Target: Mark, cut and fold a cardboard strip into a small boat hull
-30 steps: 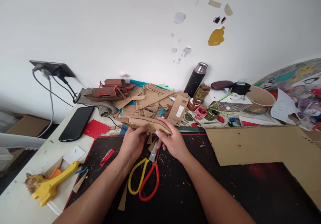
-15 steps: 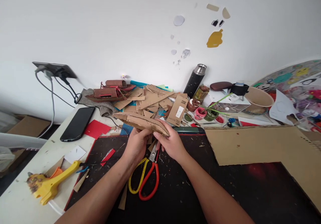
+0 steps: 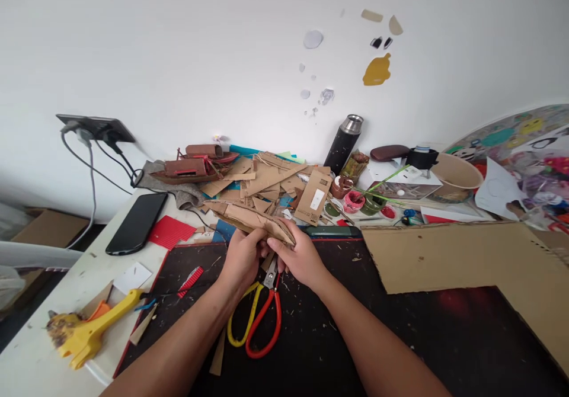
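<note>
A long, narrow cardboard boat hull (image 3: pixel 249 214) with a pointed left end is held up between both hands. My left hand (image 3: pixel 244 253) grips its lower middle edge, thumb pressed on the near side. My right hand (image 3: pixel 300 253) is closed around its right end, with the thumb on the near side and fingers behind. Beneath the hands lie scissors (image 3: pixel 264 317) with one yellow and one red handle; their blade tips are hidden by the fingers. Behind the hull is a pile of cardboard scraps (image 3: pixel 269 178). Finished brown model boats (image 3: pixel 189 169) stand at back left.
A yellow glue gun (image 3: pixel 95 329) and a phone (image 3: pixel 137 222) lie at left. Open paint pots (image 3: pixel 354 200) and a black flask (image 3: pixel 343 147) stand at the back. A large cardboard sheet (image 3: pixel 435 255) covers the right side of the dark mat (image 3: pixel 338 326).
The hull's right end has shifted slightly left, and its side wall looks more pinched. Both hands keep their hold. The view has moved a little.
</note>
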Action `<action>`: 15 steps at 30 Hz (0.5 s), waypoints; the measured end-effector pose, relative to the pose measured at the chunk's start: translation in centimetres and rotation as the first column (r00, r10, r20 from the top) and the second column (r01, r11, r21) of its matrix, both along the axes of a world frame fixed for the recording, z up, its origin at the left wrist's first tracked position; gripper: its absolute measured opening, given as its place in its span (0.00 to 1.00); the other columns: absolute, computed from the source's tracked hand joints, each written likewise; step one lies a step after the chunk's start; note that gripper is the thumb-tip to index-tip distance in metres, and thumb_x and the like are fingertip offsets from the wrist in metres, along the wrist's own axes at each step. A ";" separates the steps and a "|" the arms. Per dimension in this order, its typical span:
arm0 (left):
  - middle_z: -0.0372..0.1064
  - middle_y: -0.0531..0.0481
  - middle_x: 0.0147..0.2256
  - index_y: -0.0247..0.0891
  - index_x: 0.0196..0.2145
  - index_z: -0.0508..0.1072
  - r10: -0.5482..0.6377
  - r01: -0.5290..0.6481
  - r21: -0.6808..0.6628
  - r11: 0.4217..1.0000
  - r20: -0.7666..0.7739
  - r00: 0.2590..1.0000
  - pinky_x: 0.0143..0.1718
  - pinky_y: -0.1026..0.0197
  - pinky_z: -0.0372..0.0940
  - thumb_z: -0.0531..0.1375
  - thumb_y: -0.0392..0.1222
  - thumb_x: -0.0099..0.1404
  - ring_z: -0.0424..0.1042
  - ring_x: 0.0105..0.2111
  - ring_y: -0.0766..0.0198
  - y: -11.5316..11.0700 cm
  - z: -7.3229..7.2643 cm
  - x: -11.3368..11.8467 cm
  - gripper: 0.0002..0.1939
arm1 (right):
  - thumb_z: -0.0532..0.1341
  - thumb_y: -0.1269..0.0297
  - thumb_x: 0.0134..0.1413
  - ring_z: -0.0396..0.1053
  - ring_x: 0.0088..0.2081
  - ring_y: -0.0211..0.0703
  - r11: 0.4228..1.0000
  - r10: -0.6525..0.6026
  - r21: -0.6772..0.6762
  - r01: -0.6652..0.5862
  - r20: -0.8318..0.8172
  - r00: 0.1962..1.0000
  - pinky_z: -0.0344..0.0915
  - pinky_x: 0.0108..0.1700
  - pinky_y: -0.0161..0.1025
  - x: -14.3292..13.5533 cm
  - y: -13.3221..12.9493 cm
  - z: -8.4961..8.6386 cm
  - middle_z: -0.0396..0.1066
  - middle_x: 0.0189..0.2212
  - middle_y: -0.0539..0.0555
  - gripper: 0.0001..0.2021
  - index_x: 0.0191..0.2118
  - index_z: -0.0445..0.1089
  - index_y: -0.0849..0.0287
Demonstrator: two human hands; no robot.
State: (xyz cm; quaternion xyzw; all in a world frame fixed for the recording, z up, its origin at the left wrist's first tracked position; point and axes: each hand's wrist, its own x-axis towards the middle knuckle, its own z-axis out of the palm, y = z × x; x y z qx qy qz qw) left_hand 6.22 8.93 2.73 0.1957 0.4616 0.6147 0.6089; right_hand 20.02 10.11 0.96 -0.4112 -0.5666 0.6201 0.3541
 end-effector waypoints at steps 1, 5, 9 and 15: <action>0.61 0.57 0.19 0.36 0.23 0.70 -0.030 0.030 0.005 1.000 0.012 0.999 0.18 0.68 0.53 0.69 0.36 0.47 0.56 0.17 0.73 -0.1 0.1 0.0 0.09 | 0.66 0.53 0.66 0.64 0.16 0.35 1.000 -0.005 -0.004 0.005 0.001 1.000 0.62 0.18 0.35 0.0 0.0 0.1 0.75 0.32 0.49 0.24 0.63 0.67 0.52; 0.66 0.53 0.19 0.35 0.24 0.74 -0.151 0.150 0.008 0.989 0.053 0.987 0.21 0.64 0.62 0.67 0.37 0.47 0.63 0.18 0.68 -0.5 0.3 0.2 0.06 | 0.67 0.51 0.65 0.62 0.16 0.36 1.000 -0.009 -0.007 0.009 0.009 1.000 0.61 0.18 0.36 -0.1 -0.1 0.2 0.73 0.29 0.48 0.26 0.63 0.66 0.53; 0.64 0.52 0.17 0.36 0.20 0.72 -0.181 0.182 -0.013 0.983 0.031 0.983 0.18 0.62 0.62 0.65 0.37 0.44 0.63 0.16 0.65 -0.5 0.5 0.2 0.04 | 0.65 0.52 0.67 0.62 0.16 0.37 1.000 0.018 0.019 -0.018 0.024 1.000 0.63 0.19 0.36 0.0 -0.4 0.1 0.70 0.25 0.46 0.24 0.63 0.66 0.52; 0.57 0.58 0.13 0.37 0.17 0.69 -0.114 0.113 -0.046 0.992 -0.007 0.993 0.14 0.67 0.49 0.63 0.34 0.41 0.55 0.12 0.72 -0.3 0.2 0.1 0.05 | 0.67 0.56 0.67 0.73 0.26 0.44 0.991 0.006 0.132 -0.029 0.173 0.985 0.68 0.27 0.38 0.0 -0.7 -0.4 0.74 0.29 0.49 0.21 0.62 0.68 0.51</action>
